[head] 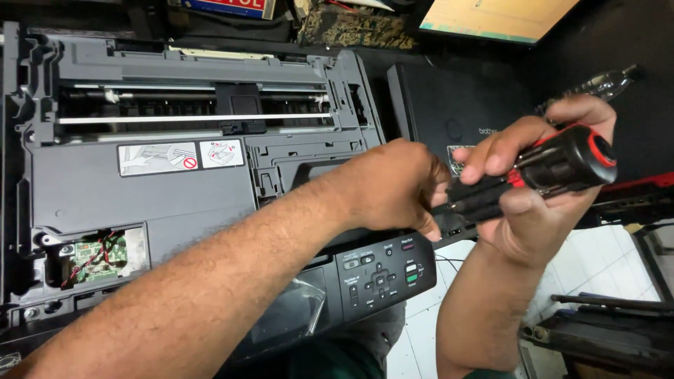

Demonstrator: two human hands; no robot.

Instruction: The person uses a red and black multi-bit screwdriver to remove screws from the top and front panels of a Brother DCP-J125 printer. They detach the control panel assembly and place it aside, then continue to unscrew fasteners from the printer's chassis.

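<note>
Left hand [393, 186], nearest, pinches the screwdriver [540, 172] shaft; our right hand [533, 189], at three o'clock, grips its handle. Printer [175, 182] at ten o'clock. We should steady the handle.

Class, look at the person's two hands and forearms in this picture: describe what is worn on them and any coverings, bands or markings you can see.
Both are bare. The left hand and its forearm show no glove, sleeve, watch or ring; the forearm is hairy. The right hand and its forearm are likewise uncovered, with no glove, sleeve or band visible. No markings show on either.
</note>
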